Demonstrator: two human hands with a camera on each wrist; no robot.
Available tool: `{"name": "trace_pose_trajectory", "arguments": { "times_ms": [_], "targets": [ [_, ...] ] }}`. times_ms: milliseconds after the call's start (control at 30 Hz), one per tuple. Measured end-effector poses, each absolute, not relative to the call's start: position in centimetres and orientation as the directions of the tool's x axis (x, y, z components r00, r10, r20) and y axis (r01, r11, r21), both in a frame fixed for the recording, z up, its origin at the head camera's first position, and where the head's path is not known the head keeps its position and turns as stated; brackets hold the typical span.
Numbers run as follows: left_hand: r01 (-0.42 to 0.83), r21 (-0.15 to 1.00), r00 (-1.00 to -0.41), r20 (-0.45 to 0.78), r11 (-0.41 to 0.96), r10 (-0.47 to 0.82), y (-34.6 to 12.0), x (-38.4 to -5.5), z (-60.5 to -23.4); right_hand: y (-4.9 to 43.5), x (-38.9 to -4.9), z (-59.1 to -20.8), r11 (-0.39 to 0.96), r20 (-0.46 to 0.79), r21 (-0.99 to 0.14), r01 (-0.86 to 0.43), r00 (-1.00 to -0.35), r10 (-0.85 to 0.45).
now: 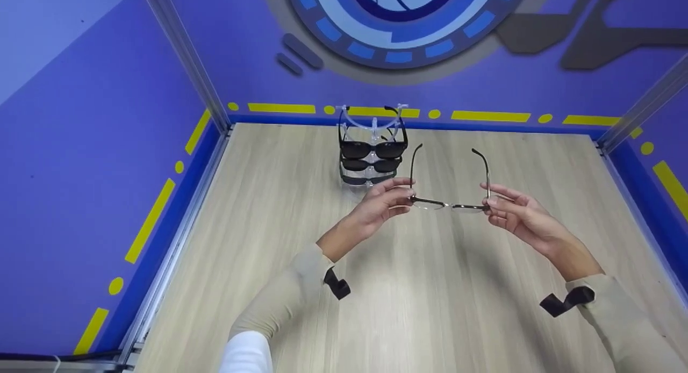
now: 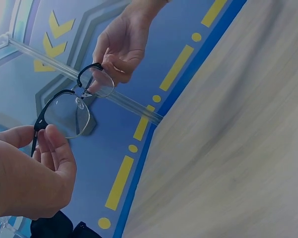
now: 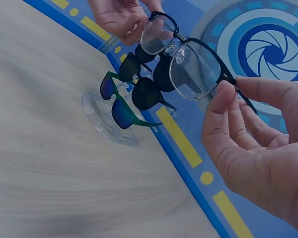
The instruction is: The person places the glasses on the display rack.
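Observation:
A pair of clear-lens eyeglasses (image 1: 449,205) with a dark upper frame is held above the table, temples unfolded and pointing away from the person. My left hand (image 1: 379,203) pinches the frame at its left hinge, and my right hand (image 1: 518,214) pinches the right hinge. Both lenses, thin-rimmed below, show in the right wrist view, where the eyeglasses (image 3: 196,72) span the two hands. Just beyond the left hand is a clear display stand (image 1: 374,127) carrying sunglasses (image 1: 372,149) stacked one above another. The lowest sunglasses (image 3: 122,113) have blue-green lenses in the right wrist view.
The stand's round clear base (image 3: 102,119) rests on the wooden table (image 1: 258,201). Behind it rises a blue printed wall (image 1: 236,50) with yellow marks, and side panels with metal posts (image 1: 183,50) flank the table. Black straps (image 1: 337,284) hang at the wrists.

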State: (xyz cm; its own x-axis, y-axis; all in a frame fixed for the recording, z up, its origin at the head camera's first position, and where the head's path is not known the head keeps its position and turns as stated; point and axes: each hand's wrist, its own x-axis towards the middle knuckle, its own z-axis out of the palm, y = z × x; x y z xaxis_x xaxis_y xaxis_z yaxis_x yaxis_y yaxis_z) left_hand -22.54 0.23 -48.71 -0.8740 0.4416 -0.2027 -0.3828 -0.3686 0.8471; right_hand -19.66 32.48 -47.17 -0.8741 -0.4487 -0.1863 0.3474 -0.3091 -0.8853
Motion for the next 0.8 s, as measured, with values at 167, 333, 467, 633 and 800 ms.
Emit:
{"name": "trace_pose_trajectory", "arguments": {
  "times_ms": [167, 333, 467, 633, 800],
  "targets": [
    [-0.372, 0.852, -0.879, -0.196, -0.369, 0.434, -0.8, -22.5, -48.5, 31.6, -20.2, -46.9, -0.295, -0.199, -0.891, 0.346, -0.880, -0.432],
    [-0.368, 0.852, -0.888, -0.202, -0.373, 0.414, -1.6, -22.4, -48.1, 30.7, -20.7, -46.6, -0.294, -0.209, -0.888, 0.354, -0.880, -0.427],
    [-0.346, 0.855, -0.899, -0.186, -0.386, 0.396, -2.4, -22.5, -47.5, 29.9, -21.2, -46.3, -0.275, -0.212, -0.895, 0.352, -0.877, -0.432],
    [-0.313, 0.862, -0.914, -0.159, -0.399, 0.373, -3.6, -22.5, -47.1, 28.7, -21.7, -46.1, -0.270, -0.204, -0.900, 0.343, -0.878, -0.434],
    [-0.305, 0.875, -0.921, -0.170, -0.375, 0.352, -4.6, -22.4, -47.4, 27.6, -21.7, -46.1, -0.258, -0.223, -0.897, 0.359, -0.871, -0.437]
  ]
}}
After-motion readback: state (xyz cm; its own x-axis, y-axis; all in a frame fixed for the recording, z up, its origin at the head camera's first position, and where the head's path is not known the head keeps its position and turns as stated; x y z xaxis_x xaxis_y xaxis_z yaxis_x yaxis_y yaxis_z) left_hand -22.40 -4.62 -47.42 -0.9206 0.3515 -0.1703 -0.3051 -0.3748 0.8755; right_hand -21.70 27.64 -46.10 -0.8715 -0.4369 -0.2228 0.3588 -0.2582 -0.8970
